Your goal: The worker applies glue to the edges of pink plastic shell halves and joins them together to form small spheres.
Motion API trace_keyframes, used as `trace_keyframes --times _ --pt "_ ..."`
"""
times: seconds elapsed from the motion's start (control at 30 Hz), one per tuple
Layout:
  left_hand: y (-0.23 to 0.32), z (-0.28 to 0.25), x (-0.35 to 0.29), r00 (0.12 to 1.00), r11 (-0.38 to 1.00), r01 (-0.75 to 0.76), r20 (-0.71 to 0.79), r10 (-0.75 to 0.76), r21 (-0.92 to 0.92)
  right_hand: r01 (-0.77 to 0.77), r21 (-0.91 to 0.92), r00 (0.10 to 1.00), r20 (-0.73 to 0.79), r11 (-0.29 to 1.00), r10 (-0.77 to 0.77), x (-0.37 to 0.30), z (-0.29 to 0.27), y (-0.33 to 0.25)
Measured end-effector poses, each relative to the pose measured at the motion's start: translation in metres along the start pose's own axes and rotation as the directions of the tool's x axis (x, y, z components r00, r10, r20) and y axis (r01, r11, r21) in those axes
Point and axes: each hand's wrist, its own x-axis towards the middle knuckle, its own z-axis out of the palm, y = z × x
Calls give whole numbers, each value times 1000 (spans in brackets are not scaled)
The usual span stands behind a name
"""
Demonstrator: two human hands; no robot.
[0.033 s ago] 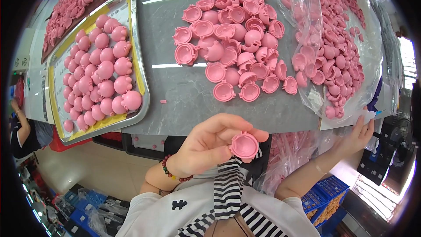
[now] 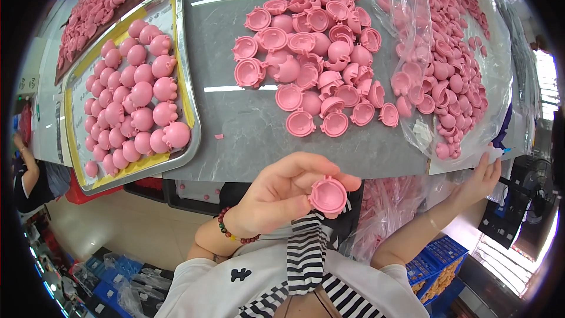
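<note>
Grey table (image 2: 229, 135) behind one held pink shell (image 2: 328, 195)

Loose shells (image 2: 338, 52) lie heaped at the middle; a metal tray (image 2: 195, 112) of pink balls (image 2: 141, 94) sits to the left; a clear bag (image 2: 499, 62) holds more shells at the right. The left hand (image 2: 276, 197) has thumb and fingers pinched on the shell, off the table just before its near edge, hollow side toward the camera; the right hand (image 2: 479, 182) is at the table's right end, by a small white thing with a blue tip (image 2: 497, 152); whether its fingers are clamped on that, I cannot tell. The shell looks light and stiff, probably moulded plastic; its smooth round back could slip, and the small tabs (image 2: 328, 179) at the rim (image 2: 344, 201) look likeliest to snap; best hold is across the outer wall just under the rim, clear of the tabs, with a light squeeze.
</note>
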Motion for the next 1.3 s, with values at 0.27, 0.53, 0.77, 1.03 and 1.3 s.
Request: trace_keyframes --times 0.27,0.53,0.77,1.03,1.3 --pt "-1 5 -3 995 973 -74 -48 87 219 50 -95 992 123 994 -38 33 -16 67" --pt "-4 9 4 982 860 -114 -73 172 498 632 -276 771 323 724 -549 -22 9 -26" --pt "-8 12 3 989 862 -99 -49 141 497 582 -202 740 534 788 -409 -26 51 -53" --pt "-6 9 3 989 865 -93 -53 137 493 259 59 535 822 964 -194 -100 56 -89" --pt "-4 10 2 972 789 -135 -77 224 599 367 121 445 848 922 -288 -99 56 -91"
